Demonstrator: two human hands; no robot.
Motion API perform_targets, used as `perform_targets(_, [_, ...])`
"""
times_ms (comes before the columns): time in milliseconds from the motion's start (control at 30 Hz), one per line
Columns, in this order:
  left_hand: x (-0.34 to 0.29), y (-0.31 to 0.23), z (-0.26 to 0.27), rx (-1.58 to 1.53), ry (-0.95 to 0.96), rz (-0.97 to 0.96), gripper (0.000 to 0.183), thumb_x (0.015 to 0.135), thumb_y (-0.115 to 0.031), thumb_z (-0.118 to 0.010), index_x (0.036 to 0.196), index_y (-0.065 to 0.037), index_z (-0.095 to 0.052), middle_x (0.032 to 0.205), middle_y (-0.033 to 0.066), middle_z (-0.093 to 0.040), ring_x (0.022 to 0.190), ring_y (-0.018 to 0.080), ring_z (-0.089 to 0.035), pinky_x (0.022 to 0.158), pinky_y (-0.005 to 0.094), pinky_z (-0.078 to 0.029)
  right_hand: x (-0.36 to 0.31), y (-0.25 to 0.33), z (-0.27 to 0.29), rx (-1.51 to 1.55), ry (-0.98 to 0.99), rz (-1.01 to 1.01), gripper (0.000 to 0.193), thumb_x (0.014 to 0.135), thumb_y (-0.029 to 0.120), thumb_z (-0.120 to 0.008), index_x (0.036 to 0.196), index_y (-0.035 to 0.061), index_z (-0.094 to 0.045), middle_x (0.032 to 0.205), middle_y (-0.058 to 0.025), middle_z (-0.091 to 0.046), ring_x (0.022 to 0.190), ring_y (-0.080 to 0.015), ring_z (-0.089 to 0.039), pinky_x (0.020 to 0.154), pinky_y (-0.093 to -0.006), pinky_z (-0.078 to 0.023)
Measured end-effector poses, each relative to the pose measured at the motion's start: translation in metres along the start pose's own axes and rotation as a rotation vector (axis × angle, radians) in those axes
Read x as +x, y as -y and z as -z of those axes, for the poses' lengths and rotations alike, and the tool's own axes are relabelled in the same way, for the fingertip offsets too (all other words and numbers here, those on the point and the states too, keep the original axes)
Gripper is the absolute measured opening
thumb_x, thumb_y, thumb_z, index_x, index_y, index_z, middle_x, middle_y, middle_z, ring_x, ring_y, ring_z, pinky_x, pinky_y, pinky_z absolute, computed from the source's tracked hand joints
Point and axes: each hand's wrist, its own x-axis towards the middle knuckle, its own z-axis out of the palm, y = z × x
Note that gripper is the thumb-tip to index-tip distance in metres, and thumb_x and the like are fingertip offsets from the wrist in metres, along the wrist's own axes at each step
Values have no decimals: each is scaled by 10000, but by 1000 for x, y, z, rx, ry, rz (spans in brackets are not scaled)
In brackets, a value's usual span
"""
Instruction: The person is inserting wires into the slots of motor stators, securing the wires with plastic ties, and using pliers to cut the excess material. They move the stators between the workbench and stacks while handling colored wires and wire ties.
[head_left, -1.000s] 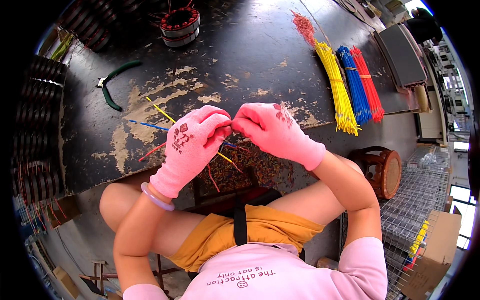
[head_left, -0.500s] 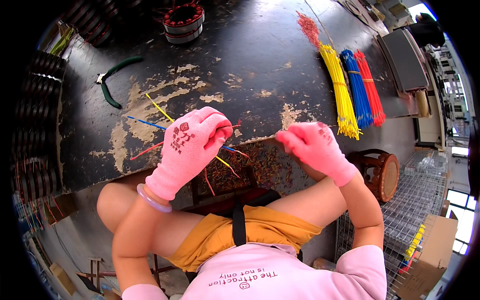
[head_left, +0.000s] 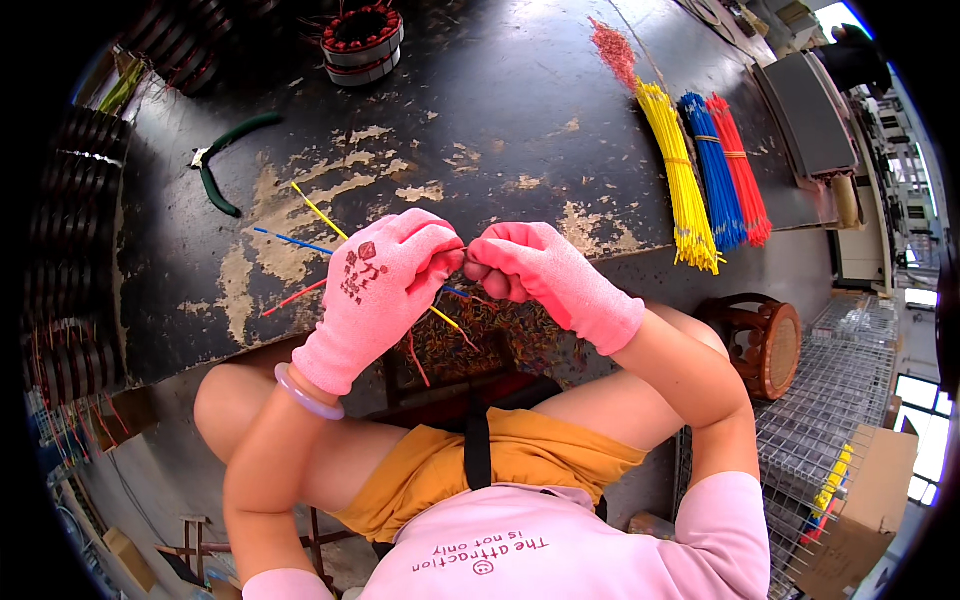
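My left hand (head_left: 385,275), in a pink knit glove, is closed round several insulated wires over the table's front edge. A yellow wire (head_left: 318,211), a blue wire (head_left: 290,240) and a red wire (head_left: 297,297) stick out on its left, and stripped wire ends (head_left: 466,338) show below its fingers. My right hand (head_left: 545,275), gloved the same way, has its fingertips pinched against the left thumb and forefinger. Anything small between those fingertips is hidden.
Green-handled cutters (head_left: 213,165) lie at left on the worn black table (head_left: 500,110). Bundles of yellow wires (head_left: 678,175), blue wires (head_left: 715,170) and red wires (head_left: 740,170) lie right, below a pile of small red pieces (head_left: 612,52). A wound stator (head_left: 362,45) stands far back.
My right hand has moved left from beside the table edge and now meets my left hand's fingertips. The left hand and its wires have stayed almost still.
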Motion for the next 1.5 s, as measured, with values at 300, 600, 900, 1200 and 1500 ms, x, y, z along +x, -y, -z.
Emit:
perform_targets(300, [0,3,-1,15,-12,-3,105,857,-81,-703,961,-71,-689,991,58,-699,884,288,-685,743,370,-541,2,12,14,-1745,-210,936,324,809,303,-769,1090,172,-675,971,-18,-651,863,-204,-649,696,-365,-516])
perform_targets(600, [0,2,-2,-9,0,-6,89,852,-107,-710,933,-97,-674,953,42,-679,880,283,-673,732,393,-537,-19,27,29,-496,-356,238,188,996,153,-588,934,13,-697,831,-21,-699,710,-72,-617,621,-248,-496])
perform_targets(900, [1,2,35,61,70,-71,182,892,-110,-690,1062,-46,-682,1180,113,-674,1060,330,-653,904,422,-529,18,29,3,-487,-3,152,307,912,268,-782,922,-22,-683,764,1,-660,707,-62,-566,632,-256,-464])
perform_targets(1200, [-20,0,70,237,344,-74,970,606,-364,-900,1450,-84,-513,1506,150,-484,1403,397,-425,1225,513,-296,19,33,1,-778,-64,184,340,918,307,-772,859,-17,-689,689,-24,-648,636,-73,-562,573,-280,-457])
perform_targets(1500, [-22,12,51,205,286,-96,961,583,-301,-896,1466,-175,-537,1436,160,-497,1315,395,-491,1193,519,-344,24,31,11,-673,51,73,424,966,408,-710,791,26,-650,703,-7,-640,617,-76,-562,554,-264,-445])
